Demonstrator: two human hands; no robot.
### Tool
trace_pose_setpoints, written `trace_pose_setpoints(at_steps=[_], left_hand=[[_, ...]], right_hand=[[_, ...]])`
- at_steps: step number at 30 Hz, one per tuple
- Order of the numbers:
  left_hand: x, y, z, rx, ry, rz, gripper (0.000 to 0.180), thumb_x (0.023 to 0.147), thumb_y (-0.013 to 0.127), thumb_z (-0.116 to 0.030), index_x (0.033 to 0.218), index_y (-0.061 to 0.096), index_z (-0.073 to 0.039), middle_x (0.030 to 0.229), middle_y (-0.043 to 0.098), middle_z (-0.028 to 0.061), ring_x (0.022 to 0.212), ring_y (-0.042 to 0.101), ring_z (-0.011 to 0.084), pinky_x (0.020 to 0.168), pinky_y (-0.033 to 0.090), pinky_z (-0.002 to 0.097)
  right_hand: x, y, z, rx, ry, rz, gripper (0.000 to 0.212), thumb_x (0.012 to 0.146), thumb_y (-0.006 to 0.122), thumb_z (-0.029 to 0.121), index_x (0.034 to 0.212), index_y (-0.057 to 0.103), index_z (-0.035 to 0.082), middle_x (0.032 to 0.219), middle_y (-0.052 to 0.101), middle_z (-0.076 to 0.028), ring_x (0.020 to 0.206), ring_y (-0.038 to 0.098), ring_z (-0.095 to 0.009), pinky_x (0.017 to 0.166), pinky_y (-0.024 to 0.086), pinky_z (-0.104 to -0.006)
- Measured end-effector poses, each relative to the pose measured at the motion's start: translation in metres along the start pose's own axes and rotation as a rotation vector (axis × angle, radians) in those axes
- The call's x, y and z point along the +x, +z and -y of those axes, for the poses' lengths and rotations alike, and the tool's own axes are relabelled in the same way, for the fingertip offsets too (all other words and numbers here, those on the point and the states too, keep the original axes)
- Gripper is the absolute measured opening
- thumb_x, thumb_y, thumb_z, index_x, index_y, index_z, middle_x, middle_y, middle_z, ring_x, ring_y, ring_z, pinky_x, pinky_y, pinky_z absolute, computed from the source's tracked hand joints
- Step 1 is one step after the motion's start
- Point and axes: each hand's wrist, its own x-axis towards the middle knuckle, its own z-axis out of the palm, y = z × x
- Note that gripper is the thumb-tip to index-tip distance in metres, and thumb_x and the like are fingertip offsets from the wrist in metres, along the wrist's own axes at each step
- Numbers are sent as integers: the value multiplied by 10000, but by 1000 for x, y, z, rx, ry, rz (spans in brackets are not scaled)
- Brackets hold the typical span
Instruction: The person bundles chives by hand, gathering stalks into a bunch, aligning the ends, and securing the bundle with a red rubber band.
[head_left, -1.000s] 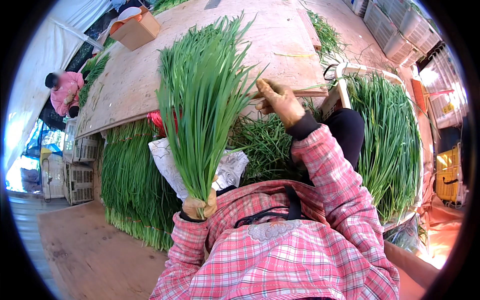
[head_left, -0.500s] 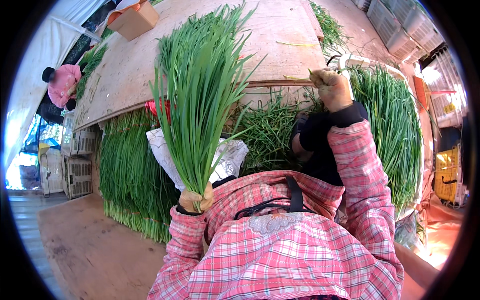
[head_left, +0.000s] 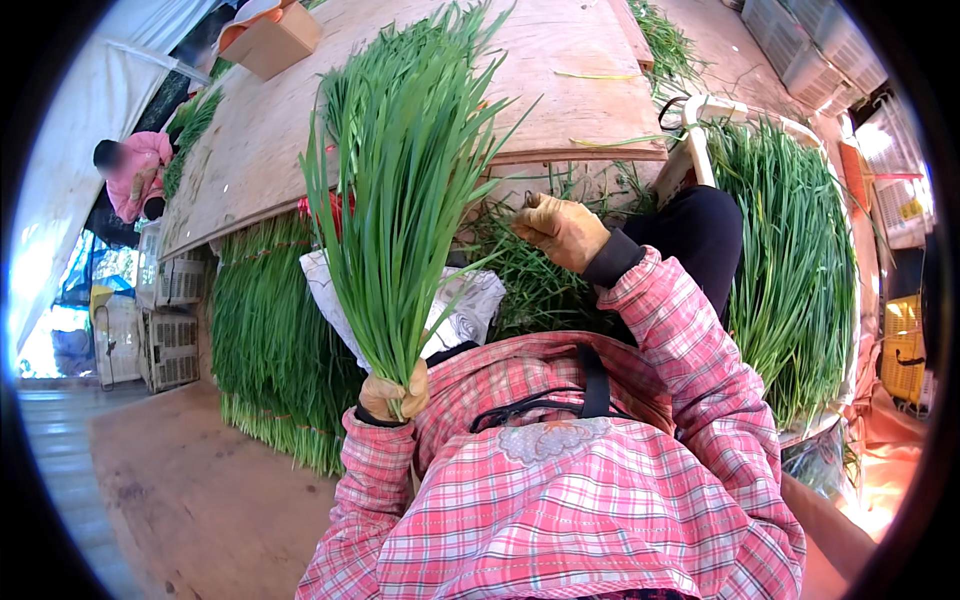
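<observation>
My gloved left hand (head_left: 394, 394) is wrapped round the pale stem ends of a bunch of long green garlic chives (head_left: 395, 240). The leaves fan upward over the near edge of the board. To the right of that bunch, apart from it, my gloved right hand (head_left: 562, 230) is raised with its fingers curled in. Nothing shows between those fingers. Below the right hand lies a heap of loose green leaves (head_left: 540, 270). More chives (head_left: 385, 75) rest on the wooden board (head_left: 560, 100), partly hidden behind the held bunch. A thin yellow-green leaf (head_left: 620, 141) lies along the board's edge.
Tied bundles of chives (head_left: 285, 340) stand at the left under the board. A white-rimmed container (head_left: 695, 150) full of chives stands at my right. A cardboard box (head_left: 270, 42) sits at the far left, near a person in pink (head_left: 135, 175). Plastic crates (head_left: 172, 350) line the sides.
My right hand has moved left and down from the board's right corner toward the bunch. The thin leaf that was at its fingers now lies on the board's edge. The left hand stays put.
</observation>
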Motion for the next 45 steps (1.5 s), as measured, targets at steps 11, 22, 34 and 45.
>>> trace_pose_setpoints(at_steps=[11, 22, 34, 45], left_hand=[[-2, -1, -1, -25, -12, -54, 760, 697, 650, 19, 1359, 277, 20, 826, 592, 164, 435, 497, 211, 386, 364, 321], [58, 94, 3, 963, -65, -302, 562, 712, 684, 0, 1229, 463, 12, 982, 629, 139, 726, 626, 198, 612, 506, 292], [193, 102, -95, 1166, 365, -212, 732, 764, 677, -109, 1378, 285, -41, 1033, 608, 157, 824, 611, 249, 712, 493, 323], [251, -14, -217, 526, -39, -701, 262, 779, 709, -87, 919, 586, 97, 781, 642, 205, 633, 659, 294, 471, 562, 389]], right_hand=[[-47, -40, -17, 272, 463, -163, 154, 785, 689, 88, 918, 688, 10, 816, 681, -95, 706, 631, -157, 642, 506, -271], [-46, 42, 93, 1150, 336, 110, 505, 739, 734, 65, 1175, 491, -8, 1129, 578, -105, 960, 559, -190, 818, 462, -336], [114, -48, 28, 1070, 141, -452, 388, 864, 602, 182, 1175, 525, -36, 1158, 574, -105, 1073, 552, -231, 949, 427, -373], [236, 27, -25, 890, 730, -257, 420, 813, 706, 263, 968, 584, -108, 782, 637, -114, 677, 620, -154, 581, 494, -263]])
